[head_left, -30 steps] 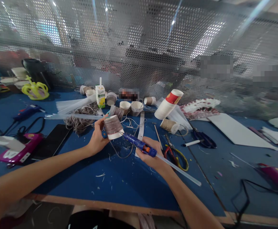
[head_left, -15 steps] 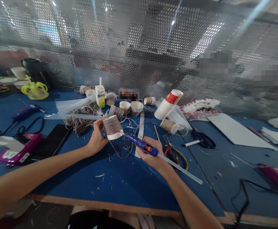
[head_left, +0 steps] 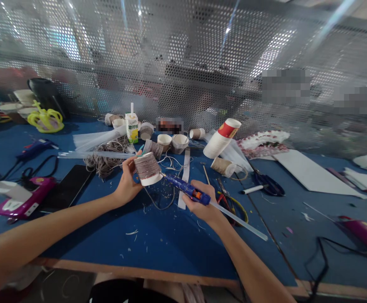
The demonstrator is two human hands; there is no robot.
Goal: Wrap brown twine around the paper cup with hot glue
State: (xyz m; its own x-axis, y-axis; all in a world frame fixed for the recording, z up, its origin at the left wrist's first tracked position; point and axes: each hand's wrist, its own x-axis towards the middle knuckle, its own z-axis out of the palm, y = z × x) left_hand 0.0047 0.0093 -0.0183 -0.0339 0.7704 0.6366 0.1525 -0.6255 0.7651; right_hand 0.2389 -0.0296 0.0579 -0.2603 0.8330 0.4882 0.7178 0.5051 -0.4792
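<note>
My left hand (head_left: 129, 181) is closed around a white paper cup (head_left: 148, 169) wound with brownish-grey cord, tilted above the table. A loose end of the cord (head_left: 158, 207) hangs below the cup in a loop. In my right hand (head_left: 202, 202) is a blue glue gun (head_left: 183, 185), its nozzle at the right side of the cup near the lower edge of the winding. A long clear glue stick (head_left: 240, 221) sticks out from the back of the gun. Behind the cup lie a tangle of grey cord (head_left: 104, 160) and another cord-wound cup (head_left: 153, 148).
A stack of paper cups (head_left: 219, 141) leans at the back beside a juice carton (head_left: 132, 127) and several wrapped cups. Scissors (head_left: 230, 202), a white strip (head_left: 185, 174) and a marker (head_left: 253, 189) lie right of centre. At left are a phone (head_left: 71, 185) and a magenta glue gun (head_left: 28, 198).
The cup has shifted very slightly left. The glue gun's nozzle has moved a little up along the cup's side; both hands keep their hold.
</note>
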